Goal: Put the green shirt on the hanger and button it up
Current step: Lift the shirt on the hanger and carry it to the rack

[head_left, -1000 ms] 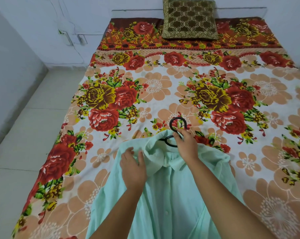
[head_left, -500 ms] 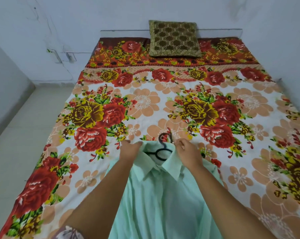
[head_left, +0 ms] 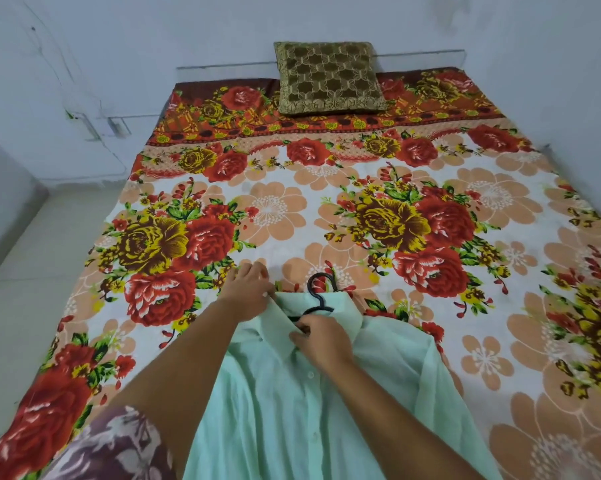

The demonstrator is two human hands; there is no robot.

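A pale green shirt (head_left: 292, 403) lies front-up on the flowered bed, collar toward the pillow. A black hanger (head_left: 318, 294) sits inside it; only its hook and neck show above the collar. My left hand (head_left: 249, 287) pinches the left side of the collar at the shirt's top edge. My right hand (head_left: 321, 339) pinches the collar fabric at the middle of the neck opening, just below the hanger's neck. Small buttons run down the placket between my forearms.
The bed (head_left: 326, 209) is covered by a red, yellow and peach floral sheet. A brown-gold cushion (head_left: 328, 77) leans at the head against the white wall. Tiled floor (head_left: 32, 265) lies along the left side of the bed.
My right hand slid from the right collar side to the centre of the neck opening. My left hand stays at the left collar. The collar now lies flatter around the hanger.
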